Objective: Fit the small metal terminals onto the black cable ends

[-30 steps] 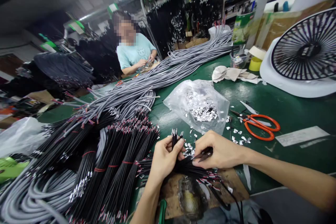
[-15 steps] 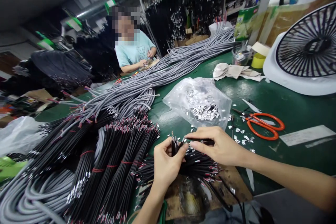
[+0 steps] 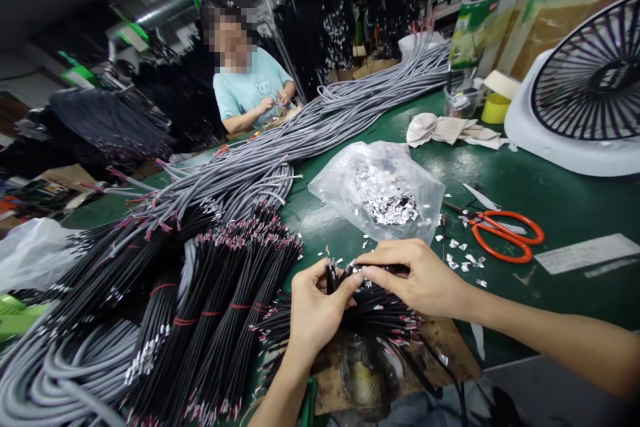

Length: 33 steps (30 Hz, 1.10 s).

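Observation:
My left hand is closed round a few black cables, whose short ends stick up between thumb and fingers. My right hand pinches a thin dark tool that resembles tweezers; its tip meets the cable ends at my left thumb. Fingers hide exactly what the tip touches. Beneath both hands lies a loose pile of black cables with red and white wire ends. A clear plastic bag with small silver foil pieces lies just beyond my hands.
Orange-handled scissors lie on the green table at right, near scattered foil bits. A white fan stands behind them. Tied black cable bundles and grey cables cover the left and back. Across the table sits a co-worker.
Both hands stay nearly in place, with the right fingertips and tool shifting only slightly at the cable ends. The view has tilted a little. The co-worker's hands have risen slightly.

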Each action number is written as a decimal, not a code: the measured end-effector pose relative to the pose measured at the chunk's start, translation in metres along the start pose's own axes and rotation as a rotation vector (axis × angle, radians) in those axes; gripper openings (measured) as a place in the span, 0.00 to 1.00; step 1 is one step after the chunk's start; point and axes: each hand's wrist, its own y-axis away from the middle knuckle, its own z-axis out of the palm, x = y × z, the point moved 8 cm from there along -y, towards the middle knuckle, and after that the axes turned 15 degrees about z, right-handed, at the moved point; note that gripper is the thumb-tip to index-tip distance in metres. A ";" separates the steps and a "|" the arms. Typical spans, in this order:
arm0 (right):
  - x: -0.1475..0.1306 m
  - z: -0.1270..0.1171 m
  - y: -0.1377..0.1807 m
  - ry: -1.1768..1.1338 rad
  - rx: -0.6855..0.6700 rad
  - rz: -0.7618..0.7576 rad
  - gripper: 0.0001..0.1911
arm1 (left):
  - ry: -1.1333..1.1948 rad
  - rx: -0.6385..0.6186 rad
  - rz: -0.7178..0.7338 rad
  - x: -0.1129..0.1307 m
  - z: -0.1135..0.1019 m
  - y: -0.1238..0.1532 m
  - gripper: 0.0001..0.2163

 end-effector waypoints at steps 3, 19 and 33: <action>-0.001 -0.002 0.000 -0.007 -0.001 -0.004 0.11 | 0.070 -0.119 -0.012 0.000 0.005 0.000 0.10; 0.002 -0.008 -0.007 -0.100 -0.002 0.015 0.10 | 0.003 -0.253 0.004 0.006 0.012 0.003 0.09; 0.005 0.017 -0.005 -0.381 -0.287 0.087 0.15 | 0.198 -0.227 -0.056 0.002 0.017 -0.001 0.05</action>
